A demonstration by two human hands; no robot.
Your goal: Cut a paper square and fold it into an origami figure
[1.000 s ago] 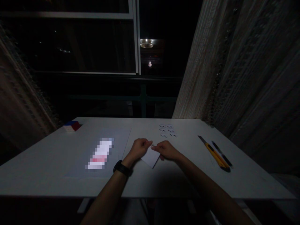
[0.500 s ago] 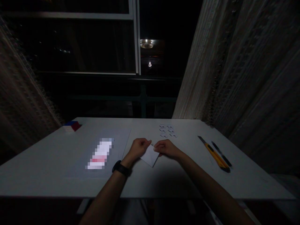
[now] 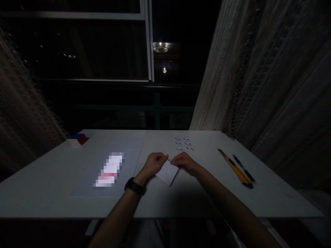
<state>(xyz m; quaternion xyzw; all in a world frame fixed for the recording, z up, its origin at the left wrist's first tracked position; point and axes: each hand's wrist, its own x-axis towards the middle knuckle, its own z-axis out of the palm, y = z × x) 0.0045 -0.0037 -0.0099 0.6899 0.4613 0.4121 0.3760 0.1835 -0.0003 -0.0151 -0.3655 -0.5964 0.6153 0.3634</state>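
Between my hands is a folded piece of white paper (image 3: 167, 174), roughly a diamond with one corner towards me. My left hand (image 3: 154, 163) pinches it near its far left edge, thumb and finger closed. My right hand (image 3: 186, 163) grips the far right edge the same way. The two sets of fingertips nearly meet at the far corner, and the hands hide part of the paper there. A dark watch sits on my left wrist.
Left lies a large sheet (image 3: 129, 172) with a bright blurred-out screen-like patch (image 3: 110, 168). A cube puzzle (image 3: 77, 139) stands far left. Several small paper pieces (image 3: 184, 144) lie beyond my hands. A yellow utility knife (image 3: 236, 170), blade out, and a dark pen (image 3: 243, 168) lie right.
The paper has shifted slightly towards me and to the right. Its near face now looks smoother, without the crease seen before. Both hands keep their pinch.
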